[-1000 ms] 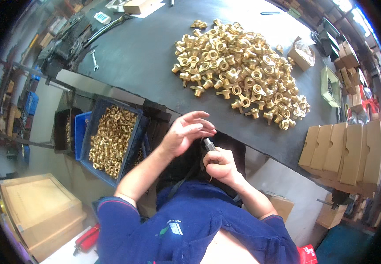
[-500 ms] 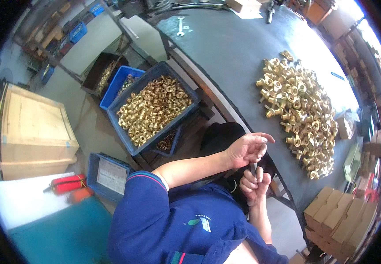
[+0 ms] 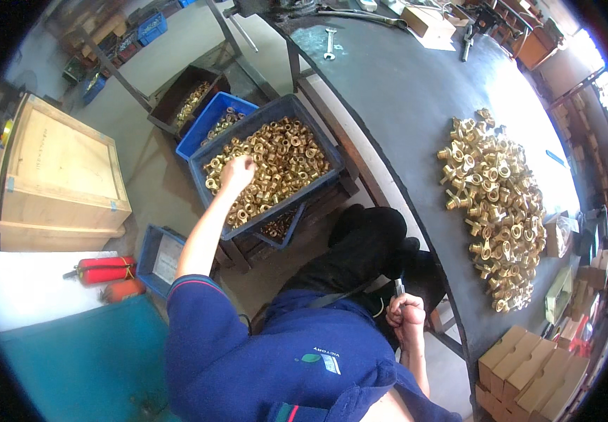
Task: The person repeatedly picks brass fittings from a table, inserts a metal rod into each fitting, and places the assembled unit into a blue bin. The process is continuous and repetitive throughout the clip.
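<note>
My left hand [image 3: 237,174] reaches into the dark blue plastic bin [image 3: 202,184], its fingers curled down against the brass nuts [image 3: 279,165] that fill it. The hand itself hides whatever is between its fingertips. In front of my body, my right hand [image 3: 406,311] is closed in a fist around a short silvery metal rod [image 3: 399,286]. The rod's upper end sticks up above the fingers; its lower part is hidden in the fist. On the dark worktable [image 3: 388,91] to the right lies a heap of brass fittings [image 3: 494,211].
A bright blue bin [image 3: 198,130] and a brown bin [image 3: 167,112] of parts stand beyond the big bin. An open-ended wrench [image 3: 330,43] lies on the table's far part. Cardboard boxes [image 3: 529,366] are stacked near right. A wooden crate [image 3: 65,169] and a red fire extinguisher [image 3: 107,270] are left.
My left hand has moved left, away from my right hand and into the bin of brass nuts. The right hand keeps the metal rod, slightly lower. The whole view has shifted.
</note>
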`<state>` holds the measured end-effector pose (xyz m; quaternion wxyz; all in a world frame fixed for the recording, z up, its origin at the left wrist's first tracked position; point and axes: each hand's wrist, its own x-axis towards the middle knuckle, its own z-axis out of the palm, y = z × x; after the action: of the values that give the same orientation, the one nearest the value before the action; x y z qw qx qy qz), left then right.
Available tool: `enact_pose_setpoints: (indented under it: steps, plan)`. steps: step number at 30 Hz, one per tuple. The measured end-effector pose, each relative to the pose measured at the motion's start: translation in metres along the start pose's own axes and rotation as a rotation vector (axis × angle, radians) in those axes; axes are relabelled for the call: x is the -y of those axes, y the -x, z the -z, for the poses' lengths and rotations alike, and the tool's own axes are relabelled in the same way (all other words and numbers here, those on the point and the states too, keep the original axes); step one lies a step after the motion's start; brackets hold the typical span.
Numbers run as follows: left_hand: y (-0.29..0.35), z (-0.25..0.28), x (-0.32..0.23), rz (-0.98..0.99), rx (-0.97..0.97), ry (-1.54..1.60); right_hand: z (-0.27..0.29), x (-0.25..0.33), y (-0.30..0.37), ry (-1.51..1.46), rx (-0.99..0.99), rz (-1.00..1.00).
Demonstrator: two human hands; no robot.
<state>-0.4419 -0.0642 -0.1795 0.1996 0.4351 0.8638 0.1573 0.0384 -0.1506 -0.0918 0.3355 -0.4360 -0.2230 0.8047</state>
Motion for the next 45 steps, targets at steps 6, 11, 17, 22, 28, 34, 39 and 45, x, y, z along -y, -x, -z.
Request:
enact_pose_setpoints:
  steps: [6,11,17,22,28,34,39,45]
  plan:
    - [-0.007,-0.042,0.056,0.062,-0.013,-0.243,-0.011,0.003,-0.008,0.144,0.007,0.012]
    - [-0.004,-0.031,0.044,-0.035,0.031,-0.292,-0.005,0.001,-0.007,0.133,-0.017,0.019]
    - [0.005,-0.022,0.048,-0.008,0.067,-0.267,-0.004,0.001,-0.002,0.108,-0.073,0.008]
    - [0.009,-0.012,0.047,0.009,0.097,-0.291,-0.002,-0.002,-0.004,0.118,-0.045,-0.019]
    - [-0.002,-0.020,0.045,0.033,0.178,-0.365,-0.003,-0.002,-0.005,0.160,-0.056,-0.032]
    - [-0.023,-0.035,0.074,0.037,0.242,-0.351,0.001,-0.005,-0.003,0.157,-0.021,-0.056]
    - [-0.008,-0.012,0.052,-0.034,0.226,-0.563,-0.003,-0.003,-0.001,0.194,0.000,-0.047]
    - [0.039,0.028,-0.040,-0.049,0.415,0.624,-0.005,0.007,0.001,0.346,0.053,-0.005]
